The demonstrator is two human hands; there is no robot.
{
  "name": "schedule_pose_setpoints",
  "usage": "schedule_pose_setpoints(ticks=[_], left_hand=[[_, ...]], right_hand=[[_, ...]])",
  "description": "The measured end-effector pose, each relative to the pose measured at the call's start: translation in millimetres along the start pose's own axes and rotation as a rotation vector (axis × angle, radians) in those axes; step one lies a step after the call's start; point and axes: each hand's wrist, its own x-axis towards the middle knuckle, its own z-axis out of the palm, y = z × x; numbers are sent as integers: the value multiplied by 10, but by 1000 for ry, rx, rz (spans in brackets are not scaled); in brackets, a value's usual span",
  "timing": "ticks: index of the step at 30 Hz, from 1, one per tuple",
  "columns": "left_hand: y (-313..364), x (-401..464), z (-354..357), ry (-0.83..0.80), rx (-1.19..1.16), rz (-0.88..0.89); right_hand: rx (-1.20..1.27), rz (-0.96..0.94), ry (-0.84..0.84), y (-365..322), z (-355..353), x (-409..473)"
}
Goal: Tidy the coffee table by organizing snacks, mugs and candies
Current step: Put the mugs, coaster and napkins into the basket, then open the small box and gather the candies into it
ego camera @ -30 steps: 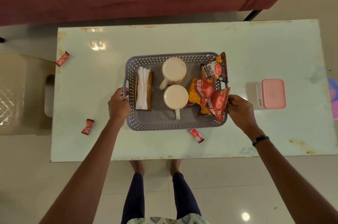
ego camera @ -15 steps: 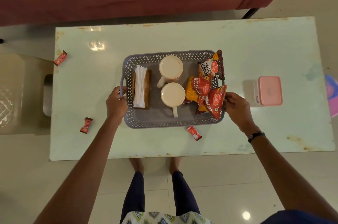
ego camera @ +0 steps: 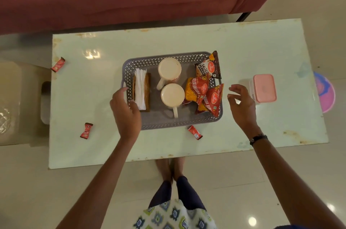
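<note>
hands loose beside the loaded tray

nearest on the tabletop (ego camera: 243, 45), a red candy (ego camera: 195, 132) lies just before the grey tray (ego camera: 164, 123). the left hand (ego camera: 125, 111) hangs over the tray's left rim, fingers relaxed, holding nothing. the right hand (ego camera: 241, 105) hovers beside the right rim, fingers spread, empty. inside the tray: napkins (ego camera: 140, 91), two mugs (ego camera: 172, 95), snack packets (ego camera: 205, 90). farther right sits a pink box (ego camera: 264, 88); two more candies (ego camera: 86, 130) lie left.

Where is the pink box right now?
The pink box sits on the table's right side, just beyond the right hand, apart from the tray.
</note>
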Motion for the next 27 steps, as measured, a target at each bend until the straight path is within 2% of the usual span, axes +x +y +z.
schedule_pose_setpoints(ticks=[6, 9, 12, 16, 22, 27], left_hand=[[570, -378, 156, -110, -147, 185], [917, -606, 380, -199, -250, 159], [1282, -830, 717, -302, -332, 125], [1706, -1071, 1271, -375, -382, 81], [1985, -1292, 2068, -503, -378, -195], [2023, -1328, 2429, -662, -428, -616]], right_hand=[[-47, -13, 118, 119, -219, 19], [-165, 11, 145, 316, -399, 99], [-289, 42, 117, 563, -550, 252], [-432, 81, -14, 877, -676, 464], [-431, 28, -212, 1133, -786, 657], [-343, 5, -282, 1207, -951, 752]])
